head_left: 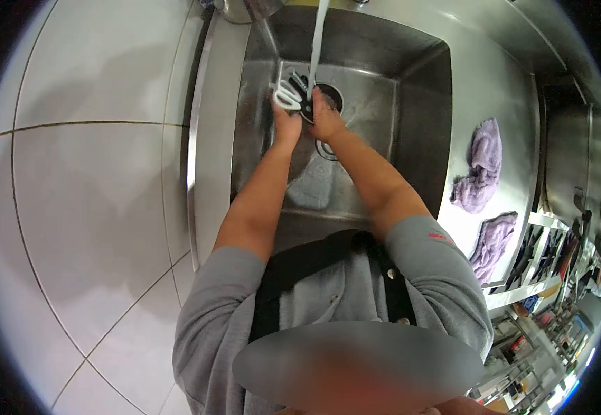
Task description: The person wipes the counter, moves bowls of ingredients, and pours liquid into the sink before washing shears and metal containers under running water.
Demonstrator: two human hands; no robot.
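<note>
In the head view, my left hand is closed on a pair of scissors with white handle loops and dark parts near the pivot. My right hand is closed around the dark end of the scissors, so the blades are mostly hidden. A stream of water runs down from above onto the scissors and my right hand. Both hands are inside the metal sink, above its round drain area. A small shiny piece shows beside the handles, and I cannot make out what it is.
Two purple cloths lie on the steel counter to the right. A tiled wall stands close on the left. A metal container is at the sink's far left corner. Racks with utensils stand at lower right.
</note>
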